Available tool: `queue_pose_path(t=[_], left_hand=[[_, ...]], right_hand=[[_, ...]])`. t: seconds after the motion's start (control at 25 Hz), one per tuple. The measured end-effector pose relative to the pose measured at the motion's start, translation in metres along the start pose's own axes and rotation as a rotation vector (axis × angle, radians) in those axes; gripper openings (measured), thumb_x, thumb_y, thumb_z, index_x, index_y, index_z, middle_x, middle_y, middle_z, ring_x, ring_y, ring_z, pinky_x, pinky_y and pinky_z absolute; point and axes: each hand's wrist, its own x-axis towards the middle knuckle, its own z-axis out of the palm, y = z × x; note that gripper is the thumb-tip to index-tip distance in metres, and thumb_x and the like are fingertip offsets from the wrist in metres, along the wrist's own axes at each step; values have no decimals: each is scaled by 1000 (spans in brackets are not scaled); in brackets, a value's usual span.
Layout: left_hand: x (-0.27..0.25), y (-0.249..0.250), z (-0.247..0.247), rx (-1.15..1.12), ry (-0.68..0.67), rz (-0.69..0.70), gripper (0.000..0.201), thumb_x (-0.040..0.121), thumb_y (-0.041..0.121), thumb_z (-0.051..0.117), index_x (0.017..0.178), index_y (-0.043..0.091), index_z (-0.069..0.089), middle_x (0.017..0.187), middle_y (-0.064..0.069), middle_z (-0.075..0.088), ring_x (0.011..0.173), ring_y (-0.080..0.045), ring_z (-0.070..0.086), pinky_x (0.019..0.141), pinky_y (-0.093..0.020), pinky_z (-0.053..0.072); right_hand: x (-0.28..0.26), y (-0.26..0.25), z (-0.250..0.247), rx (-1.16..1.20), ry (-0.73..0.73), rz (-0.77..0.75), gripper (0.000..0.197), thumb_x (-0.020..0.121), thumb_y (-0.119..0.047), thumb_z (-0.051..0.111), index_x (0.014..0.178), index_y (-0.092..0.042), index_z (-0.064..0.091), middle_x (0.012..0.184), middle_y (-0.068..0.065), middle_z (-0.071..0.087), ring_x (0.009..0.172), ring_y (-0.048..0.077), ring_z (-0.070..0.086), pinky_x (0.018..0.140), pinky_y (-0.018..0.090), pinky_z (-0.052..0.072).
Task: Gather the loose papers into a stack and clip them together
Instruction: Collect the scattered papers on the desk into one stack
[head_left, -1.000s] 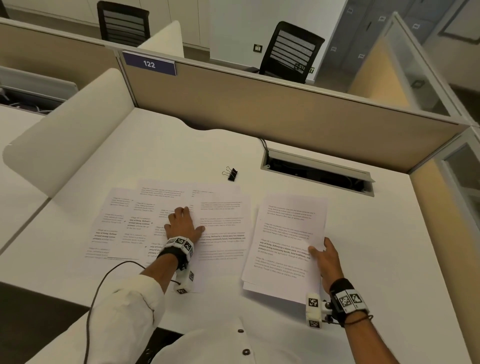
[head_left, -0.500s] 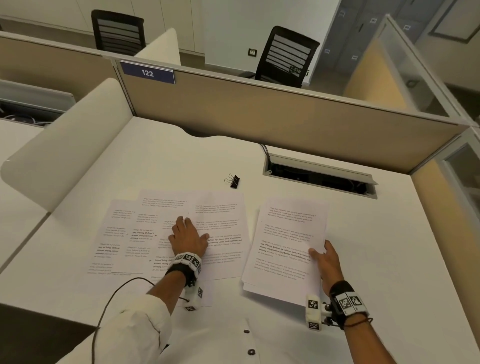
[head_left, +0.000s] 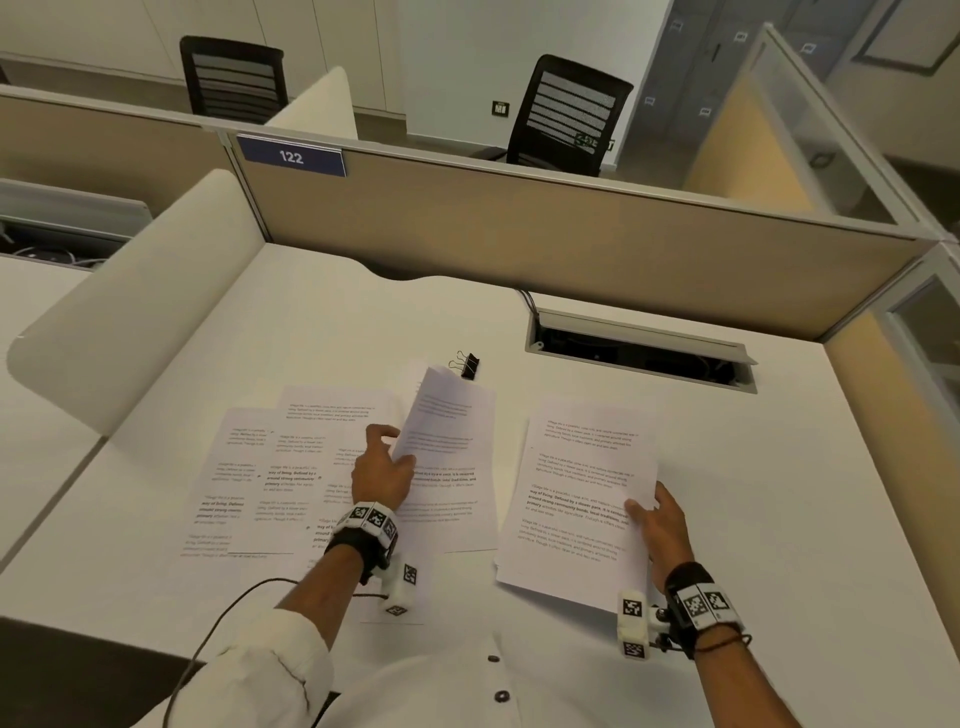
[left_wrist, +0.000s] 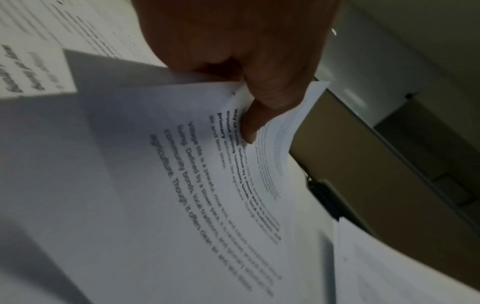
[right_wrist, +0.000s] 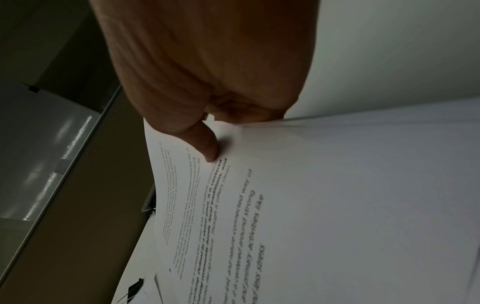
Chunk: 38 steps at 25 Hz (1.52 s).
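Note:
Printed white sheets lie spread on the white desk (head_left: 311, 332). My left hand (head_left: 387, 467) pinches the left edge of one sheet (head_left: 449, 421) and lifts it, its far end raised toward the black binder clip (head_left: 469, 365). In the left wrist view the thumb (left_wrist: 259, 115) presses on that sheet (left_wrist: 182, 185). More loose sheets (head_left: 249, 478) lie flat to the left. My right hand (head_left: 657, 519) grips the right edge of a small stack (head_left: 576, 499), thumb on top; the right wrist view shows the thumb (right_wrist: 205, 144) on the top page (right_wrist: 311, 205) and the clip (right_wrist: 135, 288).
A cable slot (head_left: 639, 353) opens in the desk behind the stack. A beige partition (head_left: 519, 228) runs along the back, a rounded white divider (head_left: 135, 296) stands on the left, and a glass side panel (head_left: 914, 364) closes the right. Bare desk lies right of the stack.
My left hand went from resting flat on the spread sheets to pinching one sheet and lifting it up. My right hand stayed on the stack's right edge.

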Motion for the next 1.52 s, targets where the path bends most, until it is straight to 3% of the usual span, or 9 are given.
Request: queue_pose_path(t=[0.12,0.44,0.6,0.8,1.0,1.08,1.2,1.36,1.52], left_hand=[[-3,15,-17,-155,-21,88,44,84,20,72,117,33,46,95,-3,77,75,-25,74,69,-35,60],[-8,62,-38,-604,-270,176,66,81,16,87,133,18,46,124,-7,74,104,-24,77,87,-43,63],[-11,57,-8,-542,-381,145,69,78,23,89,135,18,50,131,-5,70,115,-24,72,98,-50,59],[-25,46,33,-372,-423,139,64,89,29,74,143,12,45,143,-8,60,128,-29,61,111,-54,48],[-37,51,53,-338,-598,137,61,98,35,60,151,22,35,152,-3,53,139,-26,53,117,-53,42],[-39,50,56,-308,-628,155,61,95,40,57,150,29,33,153,-2,53,141,-27,50,117,-55,42],[-38,45,52,-306,-643,140,55,95,44,58,144,30,37,145,-5,59,134,-28,57,112,-55,47],[-27,30,22,-204,-567,128,44,96,38,64,136,26,49,130,-8,66,119,-26,65,102,-49,55],[7,-20,-31,240,-253,184,76,86,45,75,149,20,43,152,-13,46,144,-34,40,114,-47,37]], right_hand=[[3,0,-3,6,12,3,48,101,-2,56,146,-18,52,127,10,67,97,19,68,80,32,55],[7,3,9,48,7,38,45,99,1,57,139,-20,57,131,14,68,107,32,69,98,49,56],[2,-11,21,148,-33,57,42,99,1,55,135,-20,60,127,11,71,111,36,69,97,54,57],[-5,-27,32,260,-88,63,42,98,2,49,123,-27,66,116,2,78,100,30,74,80,42,62],[-8,-23,44,278,-114,77,41,100,-41,56,137,-26,64,130,0,73,119,26,68,106,49,50],[-11,-23,48,184,-129,31,47,97,-42,65,141,-25,60,131,-1,72,117,22,69,101,46,55],[-16,-21,53,48,-116,-75,43,100,-11,61,142,-19,56,127,2,71,108,18,71,80,29,61],[-18,-21,63,29,-105,-56,43,100,-8,61,140,-24,57,127,3,71,112,26,70,94,46,59],[-19,-19,79,31,-103,-30,43,100,-6,61,139,-24,57,126,4,71,111,28,70,95,48,58]])
